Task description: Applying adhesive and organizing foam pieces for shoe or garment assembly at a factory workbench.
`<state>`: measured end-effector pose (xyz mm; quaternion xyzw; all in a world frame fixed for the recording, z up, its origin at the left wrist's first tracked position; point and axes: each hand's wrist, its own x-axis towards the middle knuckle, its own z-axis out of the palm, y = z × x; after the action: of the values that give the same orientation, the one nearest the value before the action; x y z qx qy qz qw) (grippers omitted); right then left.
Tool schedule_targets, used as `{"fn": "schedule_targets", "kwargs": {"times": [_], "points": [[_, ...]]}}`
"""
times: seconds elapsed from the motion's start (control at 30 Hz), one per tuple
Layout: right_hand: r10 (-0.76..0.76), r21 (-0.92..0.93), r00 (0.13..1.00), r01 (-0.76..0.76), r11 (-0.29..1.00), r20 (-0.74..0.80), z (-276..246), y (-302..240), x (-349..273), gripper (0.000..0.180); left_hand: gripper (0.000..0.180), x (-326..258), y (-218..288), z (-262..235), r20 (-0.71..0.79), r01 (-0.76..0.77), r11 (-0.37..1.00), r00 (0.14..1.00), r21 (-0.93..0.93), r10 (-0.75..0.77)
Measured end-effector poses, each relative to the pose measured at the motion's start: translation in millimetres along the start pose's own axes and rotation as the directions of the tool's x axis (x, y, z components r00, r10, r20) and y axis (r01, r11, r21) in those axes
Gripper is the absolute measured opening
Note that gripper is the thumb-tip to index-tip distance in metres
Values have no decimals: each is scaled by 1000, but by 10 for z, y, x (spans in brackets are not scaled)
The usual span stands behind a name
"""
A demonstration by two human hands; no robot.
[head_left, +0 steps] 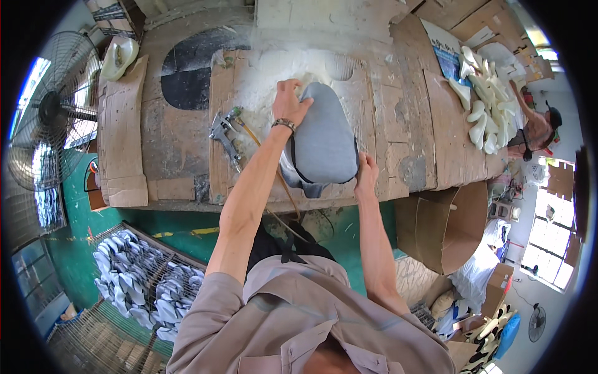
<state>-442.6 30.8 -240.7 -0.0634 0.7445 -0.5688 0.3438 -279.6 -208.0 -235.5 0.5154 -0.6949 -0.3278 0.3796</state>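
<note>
The person stands at a worn workbench [180,134] covered with flattened brown cardboard sheets and dusted white near its middle, and both bare hands are on a grey, rounded, dome-shaped fabric piece [324,140] that lies on the powdery cardboard near the bench's front edge. The left hand [289,103], with a beaded bracelet at the wrist, rests on the far upper left of the grey piece, its fingers curled over the top rim and pressed against the fabric. The right hand [366,177] grips the near right corner of the same piece, fingers closed on its dark edge where it hangs slightly over the front of the bench. Just to the left of the left forearm a metal spray gun [225,132] with a thin brownish hose lies on the cardboard, apart from the grey piece. At the far left corner of the bench sits a pale cream shoe-shaped form [118,57], and a pile of white shoe soles [489,109] lies on the right end, where another person [539,128] works. A large standing fan [53,109] is at the left, a wire rack of pale bluish-white soles [146,280] stands on the green floor below left, and an open cardboard box [445,227] sits under the right end of the bench
</note>
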Motion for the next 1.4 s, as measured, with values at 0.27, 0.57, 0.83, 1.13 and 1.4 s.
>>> {"fn": "schedule_targets", "kwargs": {"times": [0.27,0.57,0.83,1.13,1.4], "points": [[-797,-573,418,812,112,437,718,-633,-1327,28,21,87,-440,-17,112,-234,971,967,52,228],[-673,-663,445,743,-92,592,1165,-331,-919,40,53,-201,-1243,-1191,-132,-83,985,986,150,103],[-652,-668,444,733,-129,614,1371,-294,-983,44,77,-349,-1883,-1783,38,-89,940,996,328,81],[-699,-668,402,730,-145,591,1316,-201,-1024,42,67,-188,-1479,-1904,192,142,990,971,18,-143],[-787,-648,349,757,-82,508,1155,-263,-1027,37,66,-1113,-554,-2234,-34,146,985,989,96,-143]]}}
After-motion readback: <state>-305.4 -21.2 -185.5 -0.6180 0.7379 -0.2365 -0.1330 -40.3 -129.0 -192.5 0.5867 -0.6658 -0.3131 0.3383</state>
